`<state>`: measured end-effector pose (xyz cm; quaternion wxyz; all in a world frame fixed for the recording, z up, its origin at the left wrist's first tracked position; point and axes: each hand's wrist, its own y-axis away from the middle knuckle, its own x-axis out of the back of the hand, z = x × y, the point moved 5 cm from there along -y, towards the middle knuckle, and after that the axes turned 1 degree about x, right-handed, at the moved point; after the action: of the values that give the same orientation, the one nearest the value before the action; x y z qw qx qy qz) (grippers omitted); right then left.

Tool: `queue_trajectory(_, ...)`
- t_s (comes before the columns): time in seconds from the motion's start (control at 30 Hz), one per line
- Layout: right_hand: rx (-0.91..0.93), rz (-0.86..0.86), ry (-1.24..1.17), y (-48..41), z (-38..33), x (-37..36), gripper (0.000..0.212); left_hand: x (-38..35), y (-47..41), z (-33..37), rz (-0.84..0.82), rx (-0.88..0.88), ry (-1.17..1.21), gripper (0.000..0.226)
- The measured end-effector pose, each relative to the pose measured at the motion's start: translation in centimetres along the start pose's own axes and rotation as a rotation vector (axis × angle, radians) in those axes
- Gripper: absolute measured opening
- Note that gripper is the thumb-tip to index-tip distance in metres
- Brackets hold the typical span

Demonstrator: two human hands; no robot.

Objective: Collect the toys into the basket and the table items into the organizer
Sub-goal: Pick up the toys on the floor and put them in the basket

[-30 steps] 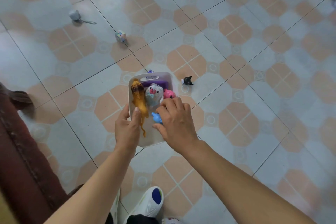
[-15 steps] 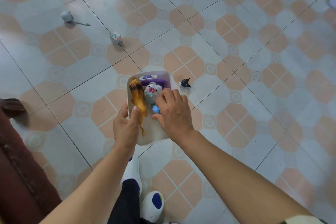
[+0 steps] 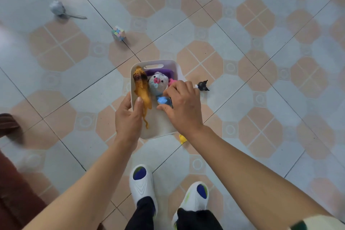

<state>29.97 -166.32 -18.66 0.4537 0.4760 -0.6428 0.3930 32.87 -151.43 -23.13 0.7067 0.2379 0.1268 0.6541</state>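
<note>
White plastic basket (image 3: pixel 178 70): your left hand (image 3: pixel 128 117) grips its left wall, thumb hooked over the rim. Your right hand (image 3: pixel 183 106) reaches in from the right edge, thumb and curled fingers pinching a small blue toy (image 3: pixel 162 100). Inside lie a yellow lion (image 3: pixel 142 89) along the left wall, a knitted grey animal (image 3: pixel 158 83) mid-basket, a pink toy (image 3: pixel 171 81) and something purple (image 3: pixel 162 72) at the far end. On the floor (image 3: pixel 261 99), a black figure (image 3: pixel 202 86) stands just beside the basket's right edge, a yellow toy (image 3: pixel 182 138) peeks out at its near right corner, and a pastel cube (image 3: pixel 118 33) and a grey mouse (image 3: pixel 57 8) lie well beyond.
</note>
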Motion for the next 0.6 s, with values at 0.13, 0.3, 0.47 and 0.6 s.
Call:
queue_trajectory(0.13, 0.031, 0.001, -0.03, -1.7, 1.5, -3.0, 0.04, -0.3, -3.0, -2.8, 0.023, 0.021, -0.014, 0.024)
queue_trajectory(0.3, 0.086, -0.003, -0.11, -3.2, 4.1, -7.0, 0.043, -1.4, -6.5, -6.7, 0.061, 0.041, -0.008, 0.022)
queue_trajectory(0.47, -0.057, 0.065, -0.322, -2.4, 10.7, -12.2, 0.021, -2.2, -9.9, -12.5, 0.076, 0.04, -0.034, 0.021)
queue_trajectory(0.6, -0.139, -0.066, -0.378, 0.5, 15.2, -19.0, 0.014, -2.1, -11.6, -17.9, 0.083, 0.043, -0.069, 0.021)
